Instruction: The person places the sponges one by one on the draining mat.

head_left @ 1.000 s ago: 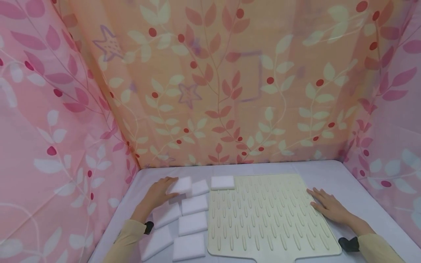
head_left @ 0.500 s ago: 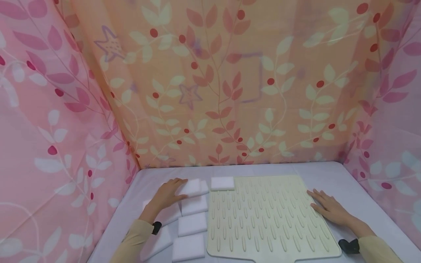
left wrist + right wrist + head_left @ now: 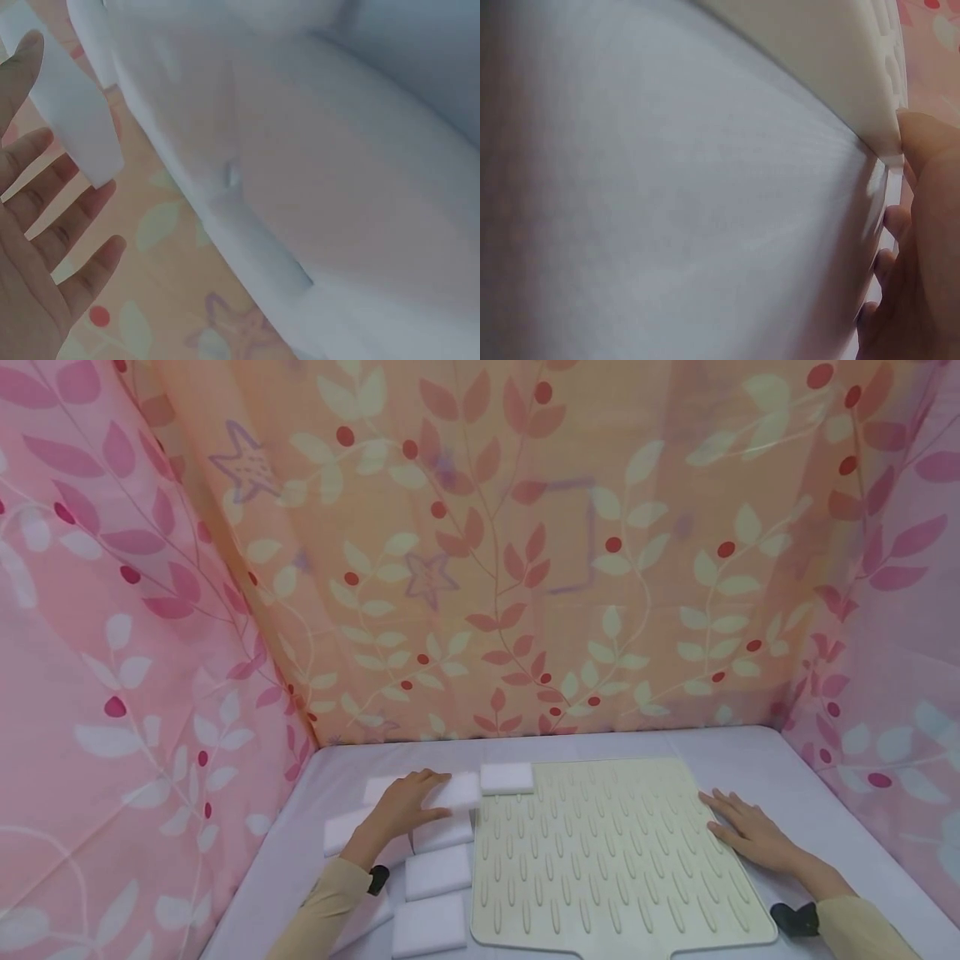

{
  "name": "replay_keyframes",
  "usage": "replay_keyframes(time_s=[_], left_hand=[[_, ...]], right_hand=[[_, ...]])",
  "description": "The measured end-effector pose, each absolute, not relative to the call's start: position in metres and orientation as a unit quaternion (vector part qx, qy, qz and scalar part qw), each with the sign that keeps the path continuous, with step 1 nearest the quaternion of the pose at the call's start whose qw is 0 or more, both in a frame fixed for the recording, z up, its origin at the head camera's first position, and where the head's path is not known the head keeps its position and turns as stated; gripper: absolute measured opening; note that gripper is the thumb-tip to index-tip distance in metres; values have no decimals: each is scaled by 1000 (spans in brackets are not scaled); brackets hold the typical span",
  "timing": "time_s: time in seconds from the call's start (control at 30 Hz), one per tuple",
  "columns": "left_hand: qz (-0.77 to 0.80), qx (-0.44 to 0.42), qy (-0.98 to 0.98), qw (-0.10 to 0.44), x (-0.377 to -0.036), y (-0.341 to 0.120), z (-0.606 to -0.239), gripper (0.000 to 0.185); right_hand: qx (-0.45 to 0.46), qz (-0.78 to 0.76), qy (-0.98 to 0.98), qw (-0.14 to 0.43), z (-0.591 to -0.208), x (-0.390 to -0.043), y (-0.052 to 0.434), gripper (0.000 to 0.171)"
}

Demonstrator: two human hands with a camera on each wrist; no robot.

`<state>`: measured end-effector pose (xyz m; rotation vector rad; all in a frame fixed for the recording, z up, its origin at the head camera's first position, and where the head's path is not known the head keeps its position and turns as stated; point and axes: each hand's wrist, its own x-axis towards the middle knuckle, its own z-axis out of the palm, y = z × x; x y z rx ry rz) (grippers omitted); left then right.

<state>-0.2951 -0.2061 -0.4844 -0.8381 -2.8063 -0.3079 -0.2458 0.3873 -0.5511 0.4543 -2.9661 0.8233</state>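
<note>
On the left side of the desk (image 3: 600,739), we see the left hand (image 3: 405,806) with its fingers (image 3: 431,793) holding a white sponge block (image 3: 457,792), lifted just above the other blocks; from the left wrist view the fingers (image 3: 45,217) look fairly straight and slightly spread, with the block (image 3: 71,105) resting against their tips. This held block sits just left of the cream drying mat (image 3: 615,852), near its far left corner. On that corner itself lies another white sponge block (image 3: 507,777), touching the mat. Below the left hand, more white sponge blocks (image 3: 438,870) lie in a column along the mat's left edge, with others (image 3: 341,831) further left, partly hidden by the forearm. Over on the right, the right hand (image 3: 750,835) lies flat with its fingers (image 3: 723,814) spread and straight, pressing on the mat's right edge; the right wrist view shows fingertips (image 3: 922,142) against the mat's rim (image 3: 840,67). Both forearms wear pale yellow sleeves (image 3: 862,931). Pink and orange leaf-patterned fabric (image 3: 480,543) walls the desk on three sides.
</note>
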Motion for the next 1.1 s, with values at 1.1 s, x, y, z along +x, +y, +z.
replay_keyframes(time_s=[1.1], left_hand=[[-52,-346,-931,103,-295,-132,-494,60]], right_hand=[[155,265,-951,36,-549,-243,384,57]])
